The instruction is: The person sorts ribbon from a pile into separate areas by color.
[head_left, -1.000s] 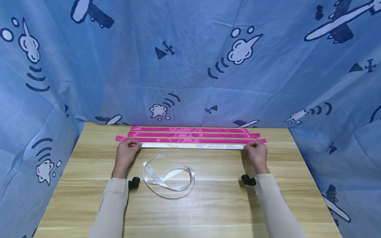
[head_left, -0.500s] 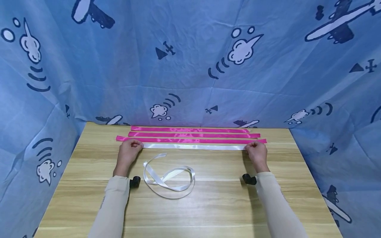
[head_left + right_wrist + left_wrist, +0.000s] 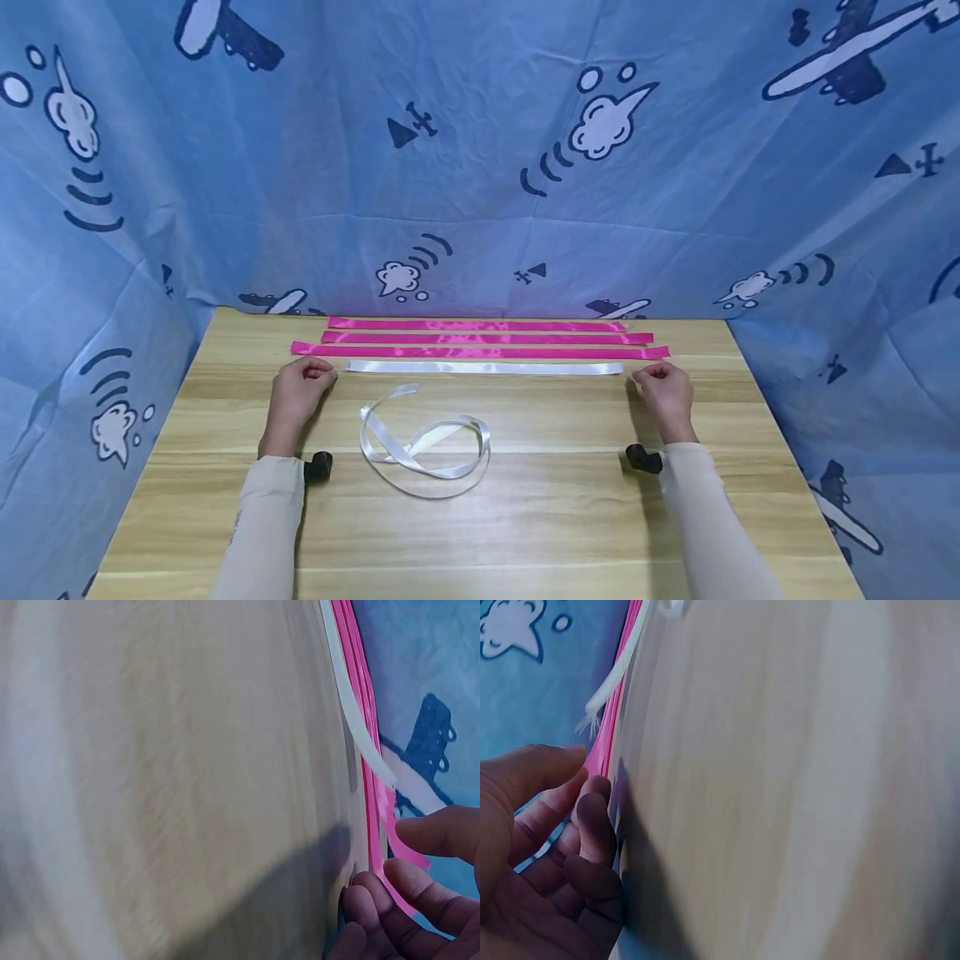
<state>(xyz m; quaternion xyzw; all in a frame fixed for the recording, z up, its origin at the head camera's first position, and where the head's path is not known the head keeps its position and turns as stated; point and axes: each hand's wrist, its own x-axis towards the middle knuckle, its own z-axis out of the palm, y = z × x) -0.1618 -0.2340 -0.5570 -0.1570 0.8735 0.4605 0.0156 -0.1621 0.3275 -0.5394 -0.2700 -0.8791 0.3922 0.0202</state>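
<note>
A short white satin ribbon [image 3: 483, 367] lies straight across the table, just in front of three pink ribbons [image 3: 480, 352] laid parallel to it. My left hand [image 3: 298, 390] is just off its left end, fingers loosely curled and holding nothing. In the left wrist view that ribbon end [image 3: 613, 681] looks frayed and lifts slightly, apart from the thumb and fingertips. Off the opposite end is my right hand [image 3: 666, 396], its thumb and forefinger parted around nothing. The right wrist view shows this white end [image 3: 363, 735] curling up a little, free of the fingers.
Nearer me, left of centre, a longer white ribbon [image 3: 448, 474] lies in loose loops on the wooden table [image 3: 540, 517]. A blue patterned cloth [image 3: 480, 167] rises along the table's back edge and both sides. Dark wrist cameras [image 3: 318, 467] stick out from the sleeves.
Both hands have let go of the short white ribbon's ends and moved outward, left hand to the left, right hand to the right. The ribbon stays straight in place.
</note>
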